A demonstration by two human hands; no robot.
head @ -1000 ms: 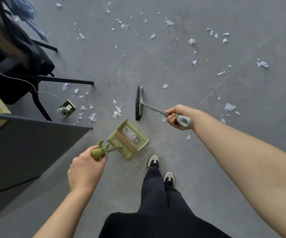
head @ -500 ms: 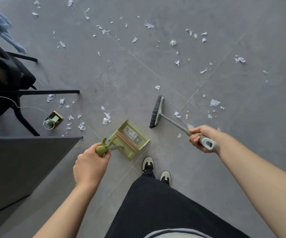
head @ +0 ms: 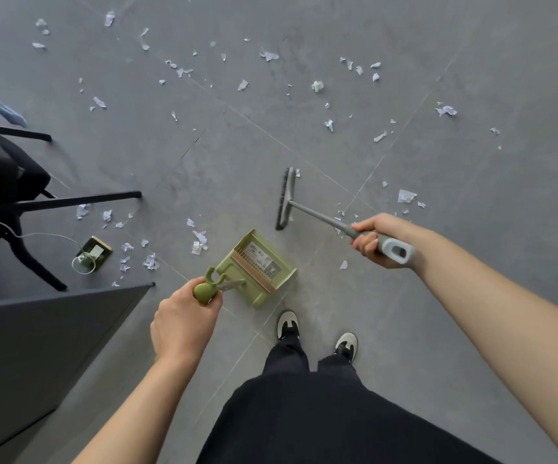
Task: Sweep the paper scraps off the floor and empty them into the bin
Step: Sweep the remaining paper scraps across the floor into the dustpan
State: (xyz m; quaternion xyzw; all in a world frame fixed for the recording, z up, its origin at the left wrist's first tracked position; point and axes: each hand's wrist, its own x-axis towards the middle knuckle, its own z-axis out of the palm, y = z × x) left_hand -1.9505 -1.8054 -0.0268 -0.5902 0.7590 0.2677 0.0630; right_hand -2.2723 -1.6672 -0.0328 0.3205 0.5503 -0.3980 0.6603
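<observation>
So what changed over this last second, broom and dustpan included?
The right hand swung the broom away from the dustpan, rightward and nearer the feet. The left hand kept gripping the dustpan handle, pan unmoved. No scraps collected; both grips unchanged.

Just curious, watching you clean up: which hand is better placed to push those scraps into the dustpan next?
The right hand. It grips the broom, whose head rests on the floor among loose paper scraps. The left hand grips the dustpan handle, holding it ready to receive them.
</observation>
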